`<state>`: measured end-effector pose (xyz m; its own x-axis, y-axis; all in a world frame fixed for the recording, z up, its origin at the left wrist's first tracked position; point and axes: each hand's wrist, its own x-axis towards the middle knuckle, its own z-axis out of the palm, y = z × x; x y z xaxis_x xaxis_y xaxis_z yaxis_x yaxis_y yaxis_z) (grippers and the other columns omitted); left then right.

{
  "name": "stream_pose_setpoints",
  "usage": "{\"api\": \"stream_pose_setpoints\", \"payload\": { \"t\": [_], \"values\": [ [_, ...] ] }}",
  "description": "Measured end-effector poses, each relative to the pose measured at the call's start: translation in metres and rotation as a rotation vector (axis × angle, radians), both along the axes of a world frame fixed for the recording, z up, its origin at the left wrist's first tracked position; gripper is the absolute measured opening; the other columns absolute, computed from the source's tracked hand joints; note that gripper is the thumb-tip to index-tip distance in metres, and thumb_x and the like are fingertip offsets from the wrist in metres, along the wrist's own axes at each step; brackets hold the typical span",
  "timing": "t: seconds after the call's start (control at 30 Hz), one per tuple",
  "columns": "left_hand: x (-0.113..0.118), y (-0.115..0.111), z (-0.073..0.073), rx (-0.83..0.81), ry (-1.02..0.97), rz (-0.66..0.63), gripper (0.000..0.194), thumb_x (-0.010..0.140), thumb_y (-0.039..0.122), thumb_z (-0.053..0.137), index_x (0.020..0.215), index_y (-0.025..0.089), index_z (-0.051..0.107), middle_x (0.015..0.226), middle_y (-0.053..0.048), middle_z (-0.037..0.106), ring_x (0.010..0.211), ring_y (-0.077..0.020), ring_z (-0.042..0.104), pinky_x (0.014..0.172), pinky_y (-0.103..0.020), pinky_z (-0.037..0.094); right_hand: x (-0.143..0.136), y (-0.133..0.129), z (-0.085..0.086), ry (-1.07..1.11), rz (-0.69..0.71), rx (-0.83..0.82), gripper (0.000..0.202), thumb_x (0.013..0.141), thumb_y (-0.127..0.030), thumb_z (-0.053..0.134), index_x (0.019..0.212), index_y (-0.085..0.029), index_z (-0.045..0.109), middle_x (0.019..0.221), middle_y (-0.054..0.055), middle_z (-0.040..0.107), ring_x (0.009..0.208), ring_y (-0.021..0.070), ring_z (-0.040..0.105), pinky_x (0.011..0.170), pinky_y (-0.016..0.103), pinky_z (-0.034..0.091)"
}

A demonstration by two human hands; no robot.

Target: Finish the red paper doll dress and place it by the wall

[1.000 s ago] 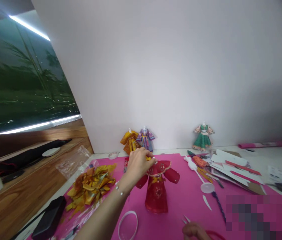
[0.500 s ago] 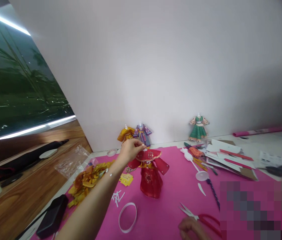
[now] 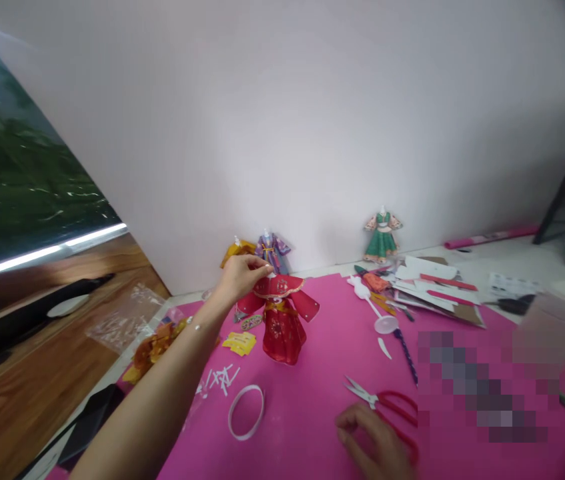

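A small red doll dress point(image 3: 285, 333) with wide sleeves and a gold sash hangs upright from my left hand point(image 3: 246, 275), whose fingers pinch it at the neck. My right hand point(image 3: 369, 437) is low at the right, fingers curled and slightly apart, with nothing seen between them. Beside it lie red-handled scissors point(image 3: 375, 400), their blades pointing up and left. A white ring of tape point(image 3: 246, 413) rests left of my right hand. Yellow paper pieces point(image 3: 239, 343) and white strips point(image 3: 222, 379) lie left of the dress.
Dolls in purple point(image 3: 272, 250), yellow point(image 3: 232, 252) and green point(image 3: 382, 237) stand by the wall. A white stand point(image 3: 386, 324) lies near papers point(image 3: 432, 283) at right. Orange fabric point(image 3: 155, 347), a plastic bag point(image 3: 125, 323) and a black box point(image 3: 92, 423) are at left.
The view has shifted, so most things appear further left and higher. My left hand still holds the red dress. The fingers of my right hand show more fully beside the scissors.
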<state>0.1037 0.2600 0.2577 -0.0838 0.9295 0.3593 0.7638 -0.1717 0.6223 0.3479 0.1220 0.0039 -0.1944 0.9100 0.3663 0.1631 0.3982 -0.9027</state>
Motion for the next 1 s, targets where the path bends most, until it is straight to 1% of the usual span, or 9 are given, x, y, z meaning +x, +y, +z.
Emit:
{"api": "stream_pose_setpoints", "payload": {
  "t": [0.07, 0.17, 0.3, 0.47, 0.57, 0.63, 0.7, 0.8, 1.0],
  "values": [
    [0.007, 0.002, -0.002, -0.01, -0.011, -0.031, 0.02, 0.067, 0.036, 0.066, 0.065, 0.017, 0.072, 0.056, -0.001, 0.066, 0.053, -0.0144, 0.056, 0.051, -0.024, 0.042, 0.005, -0.002, 0.004, -0.034, 0.005, -0.001, 0.013, 0.087, -0.027, 0.056, 0.078, -0.023, 0.064, 0.076, 0.002, 0.067, 0.074, 0.0174, 0.063, 0.07, 0.025, 0.05],
    [0.016, 0.007, -0.004, -0.023, -0.031, -0.068, 0.024, 0.067, 0.04, 0.067, 0.069, 0.017, 0.073, 0.056, -0.002, 0.067, 0.054, -0.0162, 0.059, 0.053, -0.026, 0.044, 0.012, -0.006, 0.005, -0.043, -0.067, 0.007, 0.012, 0.087, -0.025, 0.054, 0.08, -0.023, 0.064, 0.077, 0.002, 0.065, 0.075, 0.0174, 0.063, 0.071, 0.026, 0.049],
    [0.025, 0.016, -0.003, -0.017, -0.049, -0.087, 0.026, 0.066, 0.042, 0.069, 0.072, 0.016, 0.074, 0.058, -0.002, 0.068, 0.054, -0.0158, 0.057, 0.054, -0.026, 0.043, 0.018, -0.011, 0.001, -0.058, -0.089, 0.029, 0.012, 0.087, -0.022, 0.053, 0.081, -0.023, 0.063, 0.077, 0.002, 0.065, 0.075, 0.018, 0.063, 0.071, 0.027, 0.048],
    [0.029, 0.028, -0.001, -0.006, -0.085, -0.122, 0.028, 0.067, 0.042, 0.07, 0.075, 0.016, 0.075, 0.061, -0.001, 0.068, 0.054, -0.0143, 0.055, 0.053, -0.025, 0.04, 0.022, -0.014, -0.004, -0.076, -0.114, 0.065, 0.011, 0.086, -0.021, 0.055, 0.079, -0.024, 0.063, 0.074, 0.002, 0.066, 0.072, 0.0187, 0.062, 0.069, 0.029, 0.047],
    [0.029, 0.032, 0.001, 0.005, -0.121, -0.144, 0.031, 0.066, 0.044, 0.072, 0.077, 0.016, 0.076, 0.068, -0.002, 0.07, 0.06, -0.0149, 0.057, 0.057, -0.025, 0.041, 0.024, -0.014, -0.005, -0.113, -0.093, 0.069, 0.012, 0.086, -0.021, 0.054, 0.078, -0.024, 0.062, 0.072, 0.002, 0.066, 0.071, 0.0193, 0.063, 0.068, 0.029, 0.048],
    [0.03, 0.033, 0.003, 0.005, -0.146, -0.163, 0.031, 0.065, 0.044, 0.074, 0.077, 0.016, 0.076, 0.074, -0.003, 0.072, 0.064, -0.0151, 0.059, 0.061, -0.026, 0.043, 0.027, -0.014, -0.005, -0.155, -0.043, 0.089, 0.012, 0.086, -0.02, 0.053, 0.079, -0.024, 0.063, 0.073, 0.002, 0.067, 0.071, 0.019, 0.064, 0.067, 0.029, 0.049],
    [0.03, 0.032, 0.005, -0.008, -0.171, -0.183, 0.032, 0.064, 0.044, 0.075, 0.075, 0.015, 0.075, 0.074, -0.004, 0.073, 0.066, -0.0153, 0.06, 0.064, -0.027, 0.044, 0.03, -0.013, -0.006, -0.181, 0.004, 0.125, 0.012, 0.085, -0.018, 0.054, 0.08, -0.023, 0.064, 0.073, 0.002, 0.068, 0.07, 0.0178, 0.065, 0.066, 0.027, 0.05],
    [0.028, 0.032, 0.007, -0.023, -0.21, -0.203, 0.033, 0.062, 0.045, 0.078, 0.074, 0.015, 0.075, 0.077, -0.005, 0.074, 0.071, -0.0159, 0.062, 0.071, -0.028, 0.046, 0.031, -0.012, -0.012, -0.174, 0.036, 0.15, 0.012, 0.084, -0.017, 0.056, 0.078, -0.023, 0.064, 0.071, 0.0, 0.068, 0.067, 0.0164, 0.065, 0.063, 0.025, 0.05],
    [0.024, 0.033, 0.007, -0.06, -0.287, -0.238, 0.038, 0.061, 0.046, 0.08, 0.084, 0.016, 0.077, 0.083, -0.006, 0.076, 0.076, -0.0169, 0.064, 0.076, -0.03, 0.048, 0.023, -0.016, -0.031, -0.07, -0.051, 0.059, 0.015, 0.086, -0.025, 0.052, 0.075, -0.024, 0.064, 0.069, 0.002, 0.065, 0.067, 0.0191, 0.062, 0.064, 0.03, 0.048]
  ]
}}
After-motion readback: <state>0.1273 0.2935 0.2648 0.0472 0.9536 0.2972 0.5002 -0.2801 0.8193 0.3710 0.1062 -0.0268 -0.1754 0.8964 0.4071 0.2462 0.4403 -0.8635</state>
